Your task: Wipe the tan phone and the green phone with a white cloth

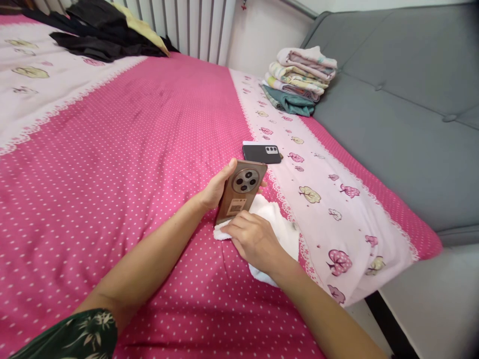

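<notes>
A gold-brown smartphone (234, 192) is held tilted up, its back with a round camera ring and a label facing me. My left hand (219, 185) grips it by the upper left side, thumb along the edge and fingertips showing past the far edge. A white cloth (279, 227) is bunched under my right hand (254, 237), whose fingers press a fold of it against the phone's lower end. The rest of the cloth hangs down onto the bed. The phone's screen side is hidden from view.
Beyond the held phone, a dark phone (258, 153) lies on the pink dotted bedsheet (168, 109). Folded clothes (299, 80) are stacked by the grey headboard (404, 109). Dark clothes (101, 35) lie at the far left, near a white radiator (187, 27).
</notes>
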Demonstrator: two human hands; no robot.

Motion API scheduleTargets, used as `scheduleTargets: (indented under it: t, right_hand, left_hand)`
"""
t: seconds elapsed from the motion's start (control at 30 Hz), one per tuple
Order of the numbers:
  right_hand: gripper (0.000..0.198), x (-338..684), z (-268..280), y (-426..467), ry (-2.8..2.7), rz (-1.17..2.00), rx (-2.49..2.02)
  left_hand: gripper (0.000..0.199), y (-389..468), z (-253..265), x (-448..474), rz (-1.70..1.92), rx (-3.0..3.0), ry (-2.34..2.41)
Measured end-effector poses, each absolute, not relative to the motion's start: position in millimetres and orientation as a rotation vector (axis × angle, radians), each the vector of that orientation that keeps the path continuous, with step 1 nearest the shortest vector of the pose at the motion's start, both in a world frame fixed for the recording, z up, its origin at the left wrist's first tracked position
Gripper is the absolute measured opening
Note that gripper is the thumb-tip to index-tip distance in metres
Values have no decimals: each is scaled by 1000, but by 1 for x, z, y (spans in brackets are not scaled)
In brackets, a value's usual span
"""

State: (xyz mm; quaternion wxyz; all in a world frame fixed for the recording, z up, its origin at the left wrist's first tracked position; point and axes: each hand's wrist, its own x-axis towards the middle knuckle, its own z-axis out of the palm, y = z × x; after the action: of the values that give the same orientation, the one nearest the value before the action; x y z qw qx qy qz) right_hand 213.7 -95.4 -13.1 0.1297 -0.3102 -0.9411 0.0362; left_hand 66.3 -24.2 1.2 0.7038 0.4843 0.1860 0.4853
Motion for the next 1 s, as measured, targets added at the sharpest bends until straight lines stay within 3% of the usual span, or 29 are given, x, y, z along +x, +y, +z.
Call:
scheduleTargets:
  t: [1.0]
  right_hand:
    - [22, 214, -13, -95, -2732, 106, -899]
  left_hand:
    - [88, -25, 2, 66, 1068, 1082, 449]
